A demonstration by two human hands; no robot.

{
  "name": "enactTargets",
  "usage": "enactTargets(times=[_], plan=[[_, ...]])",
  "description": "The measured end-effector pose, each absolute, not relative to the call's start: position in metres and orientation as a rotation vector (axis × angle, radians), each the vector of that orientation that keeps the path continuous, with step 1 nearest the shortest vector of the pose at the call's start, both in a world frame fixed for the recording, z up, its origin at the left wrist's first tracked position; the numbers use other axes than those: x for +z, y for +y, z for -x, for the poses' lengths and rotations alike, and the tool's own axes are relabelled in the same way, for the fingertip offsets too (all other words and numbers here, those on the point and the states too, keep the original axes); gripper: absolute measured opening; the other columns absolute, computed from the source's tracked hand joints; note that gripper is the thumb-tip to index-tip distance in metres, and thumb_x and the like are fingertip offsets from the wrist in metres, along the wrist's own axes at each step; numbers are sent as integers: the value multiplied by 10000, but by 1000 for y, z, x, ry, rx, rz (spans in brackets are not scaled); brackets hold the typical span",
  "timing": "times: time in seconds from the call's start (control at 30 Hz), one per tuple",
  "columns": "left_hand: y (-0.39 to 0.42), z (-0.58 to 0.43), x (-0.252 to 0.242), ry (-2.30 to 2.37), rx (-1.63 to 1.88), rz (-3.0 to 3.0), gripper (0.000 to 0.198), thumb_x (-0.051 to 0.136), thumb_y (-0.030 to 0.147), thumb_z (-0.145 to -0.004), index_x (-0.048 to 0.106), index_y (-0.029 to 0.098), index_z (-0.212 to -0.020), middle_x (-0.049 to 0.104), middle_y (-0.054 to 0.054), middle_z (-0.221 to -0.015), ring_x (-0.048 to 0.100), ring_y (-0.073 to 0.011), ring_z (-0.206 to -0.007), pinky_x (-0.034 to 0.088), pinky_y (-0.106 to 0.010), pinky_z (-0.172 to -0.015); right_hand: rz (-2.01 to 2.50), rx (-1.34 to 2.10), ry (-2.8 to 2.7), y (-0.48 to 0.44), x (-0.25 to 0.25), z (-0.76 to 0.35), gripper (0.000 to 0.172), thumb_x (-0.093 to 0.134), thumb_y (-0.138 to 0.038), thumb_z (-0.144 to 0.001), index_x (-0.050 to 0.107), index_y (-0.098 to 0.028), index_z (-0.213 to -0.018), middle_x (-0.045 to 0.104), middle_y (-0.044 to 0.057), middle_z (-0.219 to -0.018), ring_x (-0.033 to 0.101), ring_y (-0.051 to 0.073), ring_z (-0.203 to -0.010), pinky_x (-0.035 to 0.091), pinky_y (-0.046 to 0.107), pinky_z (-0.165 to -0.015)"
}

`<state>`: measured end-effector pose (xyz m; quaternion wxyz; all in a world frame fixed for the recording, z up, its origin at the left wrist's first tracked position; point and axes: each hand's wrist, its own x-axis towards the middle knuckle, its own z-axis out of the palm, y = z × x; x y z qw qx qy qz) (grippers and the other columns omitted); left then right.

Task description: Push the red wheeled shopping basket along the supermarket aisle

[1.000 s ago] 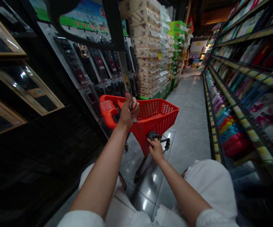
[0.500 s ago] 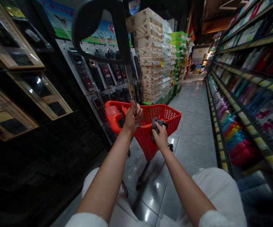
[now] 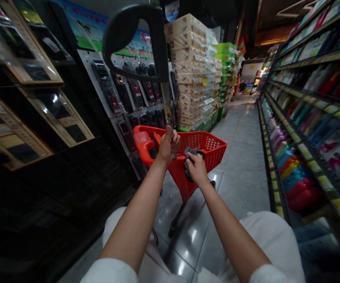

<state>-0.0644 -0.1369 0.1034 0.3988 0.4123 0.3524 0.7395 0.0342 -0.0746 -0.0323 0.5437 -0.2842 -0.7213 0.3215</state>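
Note:
My left hand [image 3: 166,149] is closed around the narrow metal blade of a hand saw [image 3: 166,98], thumb pointing up. The saw's black loop handle rises upright near the camera, above the hand. My right hand [image 3: 197,169] grips a bunched dark grey cloth [image 3: 188,152], a little lower and to the right of the left hand. Both hands are in front of a red plastic shopping cart [image 3: 218,151]. Whether the cloth touches the blade or the cart cannot be made out. The blade's lower end is partly hidden by my left fingers.
Stacked cartons [image 3: 187,59] stand beyond the cart. Packaged tools hang on a display board [image 3: 105,90] to the left, near boxed goods [image 3: 65,118]. A long shelf [image 3: 311,106] of bottles and packets lines the right. Between them runs a grey tiled floor [image 3: 243,157].
The saw handle appears slightly farther right and lower in view. My right hand with the cloth has shifted a little left, closer to my left hand. Both grips stay closed.

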Motion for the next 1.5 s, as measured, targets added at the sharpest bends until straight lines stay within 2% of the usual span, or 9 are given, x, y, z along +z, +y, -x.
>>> enactTargets(times=[0.2,0.3,0.4,0.47,0.63,0.77,0.9,1.17,1.5], plan=[[-135,69,102,898,1881,-1092,670,571,778,-757,365,182,-530,247,91,-421,171,-28,-335,97,-188,-352,435,767,-1705,-131,-31,-21,428,487,-174,-901,673,-214,-1284,555,110,-1261,565,216,-1236,435,368,-1098],[-135,70,102,910,1882,-1087,673,572,784,-750,365,182,-531,249,91,-420,172,-27,-337,93,-189,-355,484,751,-1624,-141,-63,-23,333,496,-192,-906,733,-222,-1138,570,105,-1201,598,210,-1166,463,376,-1062],[-134,71,103,913,1893,-1040,674,564,783,-757,357,183,-530,240,91,-420,174,-27,-339,94,-191,-357,628,775,-1562,-143,-88,-24,263,516,-205,-874,701,-208,-1062,590,89,-1063,611,214,-1039,496,404,-994],[-132,71,103,911,1899,-1041,675,570,780,-755,356,182,-526,240,91,-421,178,-27,-342,94,-193,-360,658,784,-1541,-144,-85,-21,277,532,-217,-861,644,-197,-1114,592,85,-1041,597,223,-1032,490,417,-986],[-125,73,103,869,1922,-1126,676,613,771,-727,357,179,-521,250,94,-421,185,-22,-341,90,-202,-365,513,735,-1546,-142,-45,-7,419,534,-235,-882,530,-209,-1300,581,115,-1219,551,231,-1184,426,417,-1064],[-123,74,102,872,1923,-1157,693,623,802,-682,354,183,-526,247,97,-421,182,-21,-340,87,-203,-364,579,748,-1545,-134,-70,-3,320,521,-207,-860,616,-224,-1164,585,88,-1141,564,228,-1137,430,411,-1038],[-123,72,104,945,1920,-1109,695,583,809,-714,334,189,-525,234,95,-419,183,-25,-339,96,-204,-361,810,845,-1433,-131,-114,-9,286,558,-228,-793,623,-192,-1069,588,76,-1038,568,230,-1031,439,402,-978],[-122,73,103,921,1903,-1158,695,578,821,-704,334,194,-530,235,95,-419,167,-30,-337,89,-211,-358,647,816,-1489,-126,-71,-9,307,609,-270,-823,603,-226,-1127,569,53,-1072,565,205,-1029,438,368,-971],[-128,71,104,955,1874,-1227,704,570,845,-683,318,206,-531,213,93,-428,150,-40,-343,84,-230,-358,940,965,-1393,-148,-197,-8,247,569,-250,-767,540,-206,-1008,535,64,-1035,534,230,-1040,412,392,-988]])
